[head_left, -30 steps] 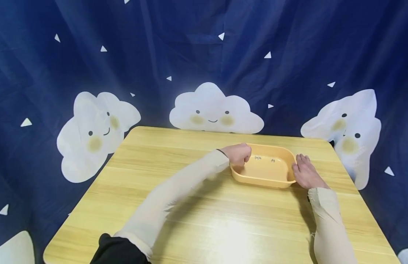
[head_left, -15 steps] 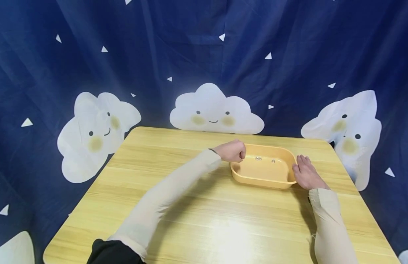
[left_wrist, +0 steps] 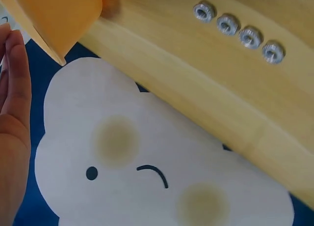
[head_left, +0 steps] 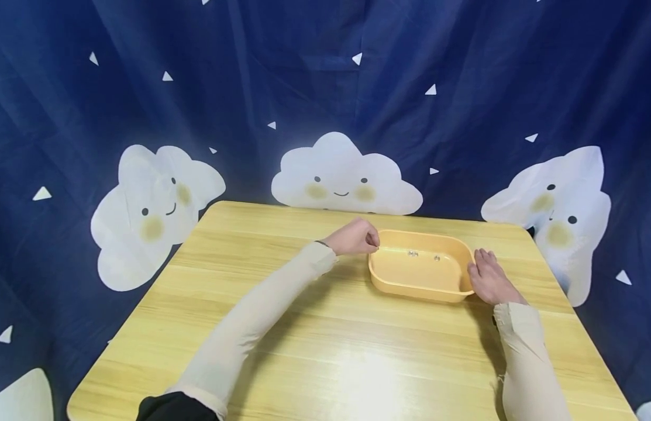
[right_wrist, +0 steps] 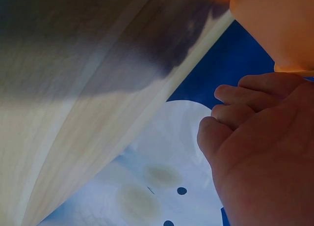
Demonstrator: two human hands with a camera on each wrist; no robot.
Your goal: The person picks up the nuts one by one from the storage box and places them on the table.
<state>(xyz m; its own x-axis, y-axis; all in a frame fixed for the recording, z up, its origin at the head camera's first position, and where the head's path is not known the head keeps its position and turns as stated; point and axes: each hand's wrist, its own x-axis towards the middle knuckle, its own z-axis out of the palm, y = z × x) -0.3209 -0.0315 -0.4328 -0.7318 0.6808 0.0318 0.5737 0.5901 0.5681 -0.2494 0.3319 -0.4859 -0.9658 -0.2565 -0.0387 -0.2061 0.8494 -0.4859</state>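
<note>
My left hand (head_left: 351,237) hangs over the left rim of a yellow-orange plastic tray (head_left: 417,290), thumb and fingertips drawn together; I cannot tell whether a nut is between them. In the left wrist view, this hand's fingers (left_wrist: 17,83) stand beside the tray's wall (left_wrist: 59,19). Several metal flange nuts (left_wrist: 228,24) lie in a row on the table, hidden behind my left arm in the head view. Small shiny pieces (head_left: 412,254) sit inside the tray near its back wall. My right hand (head_left: 491,278) rests flat against the tray's right end, fingers straight.
The light wooden table (head_left: 304,362) has rounded corners, and its far edge runs just behind the tray. A dark blue curtain (head_left: 314,70) with white clouds hangs behind it.
My left hand has moved left, from over the inside of the tray to its left rim. My right hand and the tray have stayed put.
</note>
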